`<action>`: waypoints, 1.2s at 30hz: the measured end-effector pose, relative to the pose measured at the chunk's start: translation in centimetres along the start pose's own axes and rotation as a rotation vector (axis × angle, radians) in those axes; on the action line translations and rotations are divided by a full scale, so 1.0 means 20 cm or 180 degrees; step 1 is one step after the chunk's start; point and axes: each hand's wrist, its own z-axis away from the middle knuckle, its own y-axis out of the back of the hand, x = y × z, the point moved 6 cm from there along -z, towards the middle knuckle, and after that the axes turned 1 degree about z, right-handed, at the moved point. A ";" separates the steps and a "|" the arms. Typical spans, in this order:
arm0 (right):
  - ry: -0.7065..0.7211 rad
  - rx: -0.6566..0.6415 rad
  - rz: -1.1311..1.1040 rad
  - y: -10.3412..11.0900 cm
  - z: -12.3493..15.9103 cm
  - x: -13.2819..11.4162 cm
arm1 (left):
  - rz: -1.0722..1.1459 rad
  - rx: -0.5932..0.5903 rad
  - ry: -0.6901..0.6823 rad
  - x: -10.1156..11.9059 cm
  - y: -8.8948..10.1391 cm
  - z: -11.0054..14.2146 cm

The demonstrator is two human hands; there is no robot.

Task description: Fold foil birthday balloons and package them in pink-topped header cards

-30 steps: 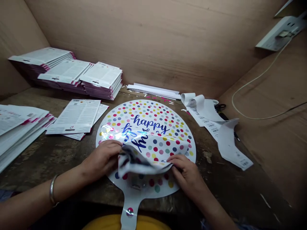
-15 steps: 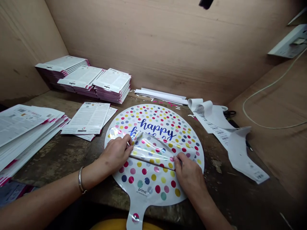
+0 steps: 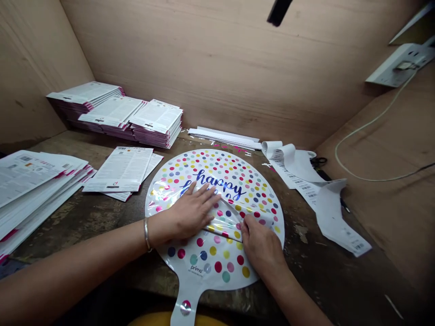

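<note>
Though dotted film [image 3: 227, 220] under the left hand [image 3: 190, 213], fingers spread, looks part-folded, flattening seems unfinished where the right fingers [image 3: 249, 224] pinch its edge.

Balloon [image 3: 220, 249] on table [image 3: 322, 280]; packets [image 3: 118, 170] left, labels [image 3: 329, 210] right (seemingly scissors [image 3: 319, 161] beside).

Brown wooden walls [image 3: 210, 68] — dark, worn tabletop [image 3: 340, 285] — dim light
</note>
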 end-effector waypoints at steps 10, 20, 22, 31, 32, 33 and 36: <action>0.1396 -0.0200 -0.0246 -0.10 0.12 -0.13 | 0.0183 -0.0393 0.0172 -0.02 -0.12 0.00; 0.0735 -0.0247 -0.1116 0.13 -0.26 0.04 | 0.0226 -0.0359 0.0191 -0.02 -0.13 0.00; 0.0755 -0.0567 -0.1166 0.12 -0.41 -0.09 | 0.0220 -0.0327 0.0133 -0.02 -0.13 0.01; 0.0557 -0.1775 -0.1568 0.05 -0.57 -0.17 | 0.0271 0.0098 -0.0168 -0.01 -0.02 0.03; 0.0486 -0.1715 -0.1696 0.05 -0.55 -0.16 | 0.0292 0.0286 -0.0248 0.01 0.02 0.05; 0.0392 -0.1627 -0.1821 0.04 -0.53 -0.16 | 0.0330 0.0481 -0.0315 0.02 0.06 0.07; 0.0086 -0.1392 -0.2061 0.01 -0.44 -0.15 | 0.0564 0.0813 -0.0494 0.07 0.13 0.13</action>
